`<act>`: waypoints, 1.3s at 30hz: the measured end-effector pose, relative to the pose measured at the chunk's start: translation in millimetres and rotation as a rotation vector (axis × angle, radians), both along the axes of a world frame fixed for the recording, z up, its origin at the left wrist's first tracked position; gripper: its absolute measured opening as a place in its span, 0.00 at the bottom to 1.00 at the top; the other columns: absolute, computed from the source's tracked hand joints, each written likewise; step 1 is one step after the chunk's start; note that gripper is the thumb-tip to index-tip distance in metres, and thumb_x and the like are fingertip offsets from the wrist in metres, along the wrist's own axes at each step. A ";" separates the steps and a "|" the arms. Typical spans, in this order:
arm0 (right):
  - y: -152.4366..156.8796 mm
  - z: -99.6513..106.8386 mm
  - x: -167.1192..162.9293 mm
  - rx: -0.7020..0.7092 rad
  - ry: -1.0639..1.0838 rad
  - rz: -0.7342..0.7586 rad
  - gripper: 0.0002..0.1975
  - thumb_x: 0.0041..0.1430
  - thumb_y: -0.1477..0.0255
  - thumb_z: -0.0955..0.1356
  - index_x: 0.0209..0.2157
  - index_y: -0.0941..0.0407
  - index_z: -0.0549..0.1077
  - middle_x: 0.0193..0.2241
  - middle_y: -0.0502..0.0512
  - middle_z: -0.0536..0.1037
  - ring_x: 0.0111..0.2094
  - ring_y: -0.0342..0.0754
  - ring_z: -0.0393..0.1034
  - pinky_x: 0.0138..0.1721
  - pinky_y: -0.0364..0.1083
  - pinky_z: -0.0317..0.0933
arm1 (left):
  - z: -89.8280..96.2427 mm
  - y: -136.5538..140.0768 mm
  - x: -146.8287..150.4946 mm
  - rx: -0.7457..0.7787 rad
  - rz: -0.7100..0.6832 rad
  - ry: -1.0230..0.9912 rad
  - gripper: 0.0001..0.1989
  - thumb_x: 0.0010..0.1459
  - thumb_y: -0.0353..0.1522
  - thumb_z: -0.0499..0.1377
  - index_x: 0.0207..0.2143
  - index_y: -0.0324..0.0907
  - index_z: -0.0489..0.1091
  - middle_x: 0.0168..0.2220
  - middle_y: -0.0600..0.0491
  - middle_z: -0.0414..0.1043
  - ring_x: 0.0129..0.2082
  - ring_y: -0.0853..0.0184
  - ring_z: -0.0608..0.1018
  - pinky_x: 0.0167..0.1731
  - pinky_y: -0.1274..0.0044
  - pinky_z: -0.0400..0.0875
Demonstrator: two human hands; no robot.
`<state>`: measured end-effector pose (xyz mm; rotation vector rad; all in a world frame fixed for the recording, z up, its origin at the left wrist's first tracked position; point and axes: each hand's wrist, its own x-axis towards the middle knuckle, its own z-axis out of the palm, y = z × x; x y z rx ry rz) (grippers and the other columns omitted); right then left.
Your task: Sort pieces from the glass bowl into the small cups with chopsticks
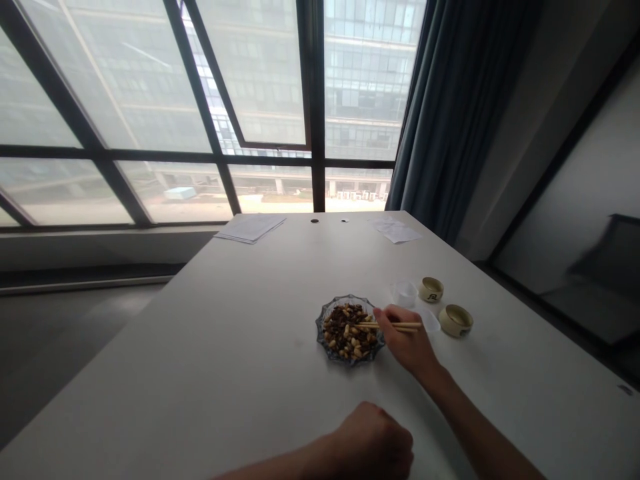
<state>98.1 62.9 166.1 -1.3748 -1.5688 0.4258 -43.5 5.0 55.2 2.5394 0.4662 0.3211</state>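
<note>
My right hand [404, 339] is closed around a pair of wooden chopsticks [409, 326]. Their tips reach into a scalloped clear glass bowl [320, 337], among a mix of dark seeds and pale, peanut-like nuts [353, 331]. Whether the tips pinch a piece is too small to tell. My left hand [373, 443] rests as a fist near the bottom of the view, on the near side of the bowl and apart from it. Nothing shows in that fist, and its fingertips are tucked out of sight.
Beyond my right hand stand two small beige cups, one farther back [431, 289] and one nearer [455, 321], beside clear plastic containers [404, 293]. Papers lie at the far left [251, 229] and far right [397, 231] of the white table [225, 347]. Windows and a dark curtain [445, 120] are behind.
</note>
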 end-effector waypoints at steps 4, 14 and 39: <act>8.4 -7.5 -7.8 -0.017 0.043 0.007 0.28 0.67 0.51 0.66 0.18 0.54 0.70 0.16 0.50 0.72 0.21 0.46 0.66 0.27 0.44 0.60 | -5.0 0.5 1.1 0.018 0.002 0.015 0.25 0.51 0.27 0.68 0.19 0.43 0.51 0.17 0.63 0.54 0.17 0.74 0.58 0.19 0.80 0.53; -4.1 -31.0 15.9 -0.032 0.375 0.017 0.27 0.63 0.45 0.69 0.34 0.57 0.82 0.28 0.61 0.85 0.27 0.57 0.82 0.30 0.51 0.77 | -8.7 2.6 0.6 -0.004 -0.008 -0.006 0.24 0.53 0.27 0.68 0.20 0.43 0.53 0.17 0.63 0.55 0.17 0.74 0.59 0.19 0.81 0.54; -13.8 -47.8 17.6 -0.203 0.984 0.073 0.21 0.54 0.55 0.79 0.36 0.60 0.86 0.36 0.63 0.86 0.39 0.59 0.85 0.42 0.50 0.80 | -27.9 6.0 -3.5 -0.251 -0.038 -0.051 0.25 0.54 0.28 0.71 0.20 0.42 0.55 0.18 0.64 0.49 0.17 0.77 0.56 0.19 0.81 0.49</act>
